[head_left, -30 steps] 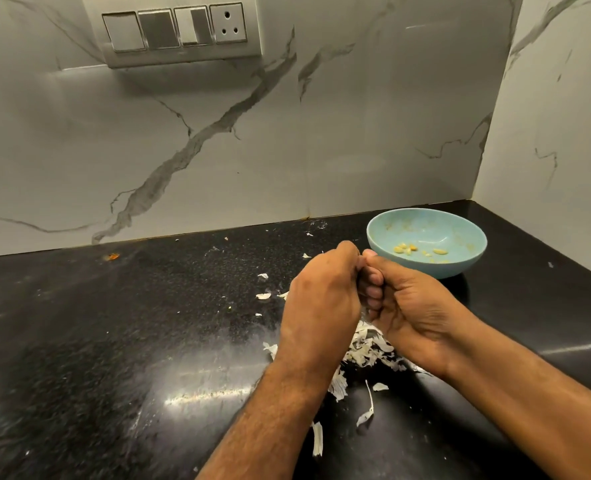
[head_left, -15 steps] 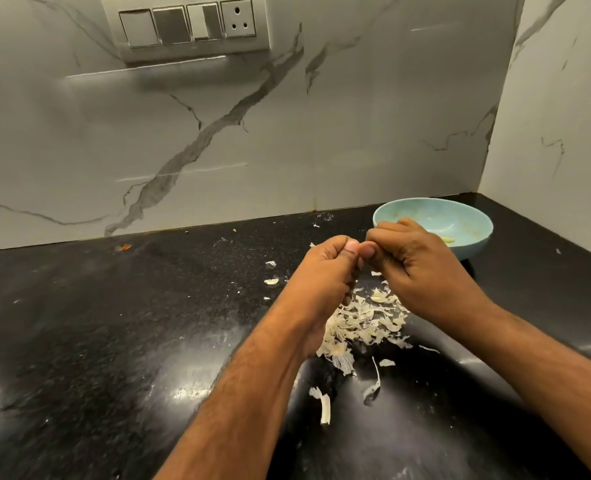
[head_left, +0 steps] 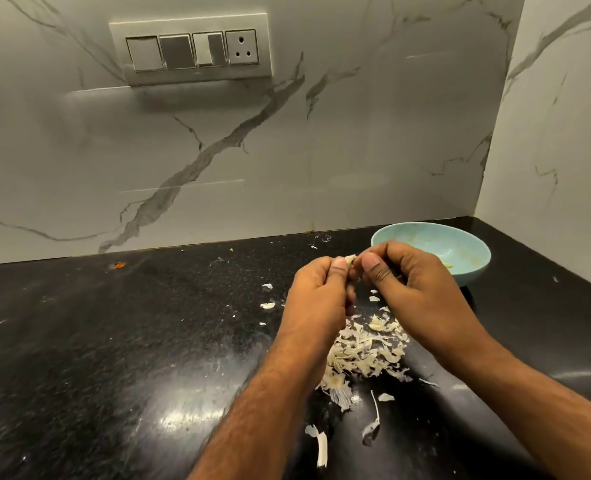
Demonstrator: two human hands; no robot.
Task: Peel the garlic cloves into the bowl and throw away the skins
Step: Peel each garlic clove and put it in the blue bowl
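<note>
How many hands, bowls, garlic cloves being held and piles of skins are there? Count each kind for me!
Hands: 2, left hand and right hand
Light blue bowl: 1
Garlic clove pinched between both hands: 1
Pile of garlic skins on the black counter: 1, loose scraps not counted
Total: 5

No text, label, brand, number or sign readable anywhere. Switch plate [head_left: 190,50] on the wall blank: plain rockers and one unmarked three-pin socket [head_left: 241,47]. Bowl [head_left: 474,258] bare of any print. Bench [head_left: 114,341] dark and speckled, without markings.
</note>
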